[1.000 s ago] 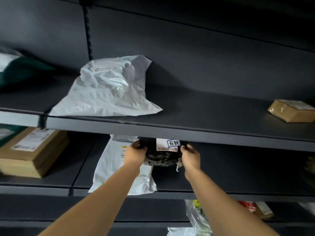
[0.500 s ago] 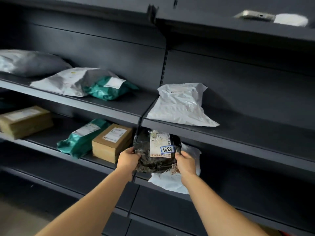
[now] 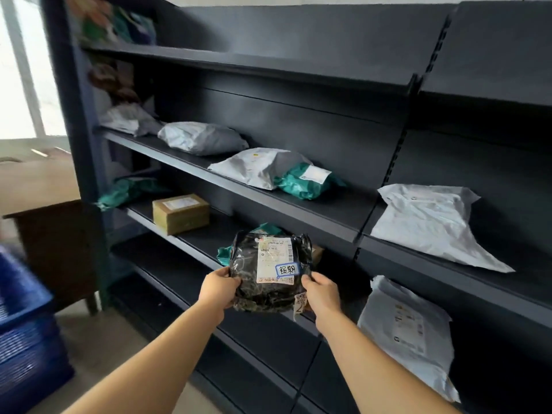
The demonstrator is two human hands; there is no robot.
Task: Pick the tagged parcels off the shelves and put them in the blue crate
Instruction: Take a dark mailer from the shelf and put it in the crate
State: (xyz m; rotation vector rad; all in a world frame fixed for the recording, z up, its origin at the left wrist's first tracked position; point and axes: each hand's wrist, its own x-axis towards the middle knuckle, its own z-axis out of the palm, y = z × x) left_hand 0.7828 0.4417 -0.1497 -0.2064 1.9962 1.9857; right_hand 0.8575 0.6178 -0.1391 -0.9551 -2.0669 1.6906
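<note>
Both hands, left hand point(image 3: 219, 289) and right hand point(image 3: 321, 292), grip the dark crinkled plastic parcel with a blue-edged tag point(image 3: 270, 271) by its sides, held off the dark metal shelves point(image 3: 298, 207), with the blue plastic crate point(image 3: 27, 339) far left.

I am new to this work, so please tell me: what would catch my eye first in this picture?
First, the black parcel with a blue-edged tag, held in mid-air by the left hand and right hand in front of the dark shelves. Next, the white bag on the right shelf, and the blue crate at far left.
</note>
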